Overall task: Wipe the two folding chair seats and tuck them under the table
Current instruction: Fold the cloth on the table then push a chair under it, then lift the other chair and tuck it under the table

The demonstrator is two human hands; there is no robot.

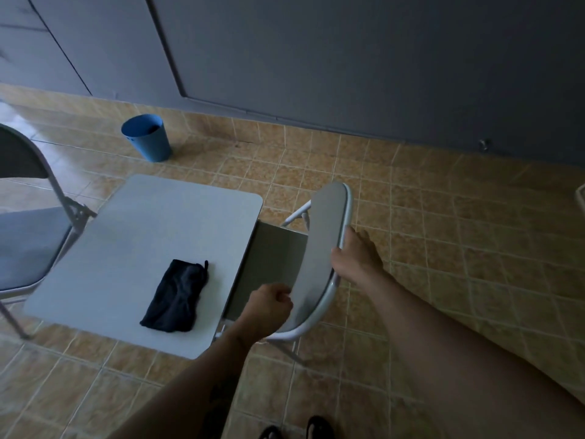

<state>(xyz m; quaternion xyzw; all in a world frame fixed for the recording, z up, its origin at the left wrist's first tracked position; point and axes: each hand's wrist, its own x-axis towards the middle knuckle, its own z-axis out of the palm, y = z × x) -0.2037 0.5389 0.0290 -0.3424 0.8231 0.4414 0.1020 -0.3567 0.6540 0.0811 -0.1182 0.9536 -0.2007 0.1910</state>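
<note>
A small pale table [133, 236] stands mid-frame with a dark folded cloth [175, 299] lying on its near half. On the table's right side stands a grey folding chair [319, 248]; its seat reaches partly under the tabletop. My right hand [354, 261] grips the top rail of its backrest. My left hand [269, 307] is closed on the backrest's near edge. A second folding chair [28, 239] with a dark seat stands at the table's left side, apart from both hands.
A blue bin [147, 137] stands on the tiled floor beyond the table, near a dark wall [348, 58]. My sandalled feet [297, 429] show at the bottom edge. Bare tiled floor [459, 248] stretches to the right.
</note>
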